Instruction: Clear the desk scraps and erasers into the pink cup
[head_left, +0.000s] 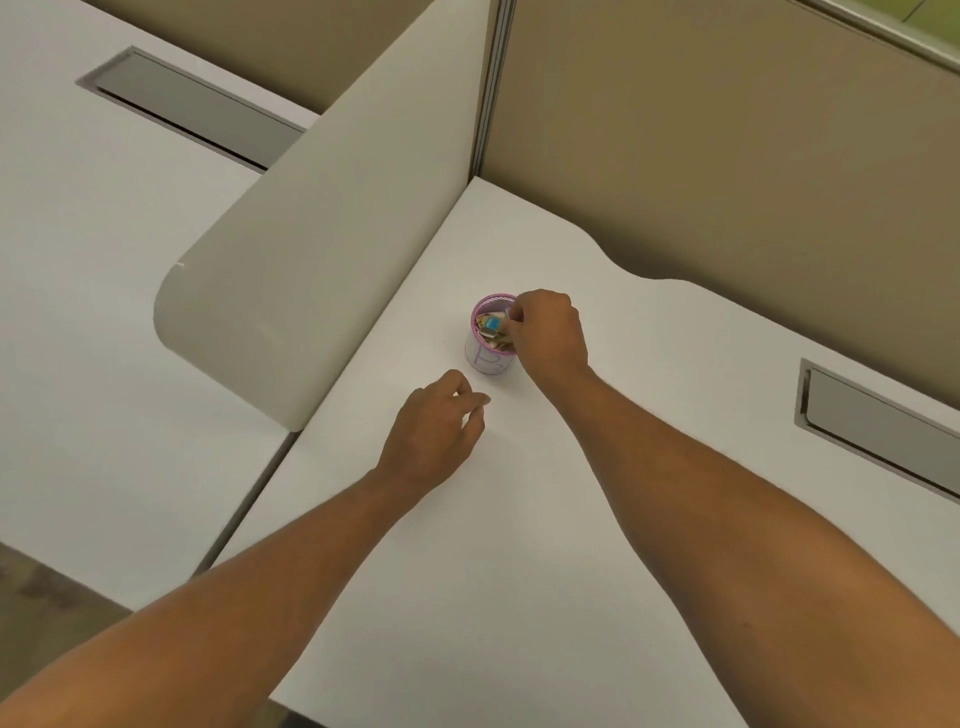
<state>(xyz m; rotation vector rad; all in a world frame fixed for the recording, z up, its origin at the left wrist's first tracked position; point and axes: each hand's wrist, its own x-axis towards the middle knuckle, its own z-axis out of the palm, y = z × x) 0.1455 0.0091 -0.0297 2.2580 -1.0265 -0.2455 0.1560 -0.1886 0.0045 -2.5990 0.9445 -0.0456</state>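
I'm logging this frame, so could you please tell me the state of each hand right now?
Left hand: loosely curled, holding nothing visible.
Right hand: fingertips pinched over the pink cup; contents cannot be told.

- A desk (519, 545) fills the centre and lower right of the frame.
- A cup (488, 358) stands upright on the desk, just above the frame's centre, with scraps (491, 327) inside it.
- The right hand (548, 332) is over the cup's right rim, fingertips at its mouth.
- The left hand (434, 428) hovers below and left of the cup, apart from it.
- A divider panel (322, 249) rises along the desk's left edge; a second desk (78, 312) lies beyond it, at the left.
- A partition wall (727, 156) stands behind the desk, upper right.
- A cable slot (878, 421) sits in the desk at the right edge.
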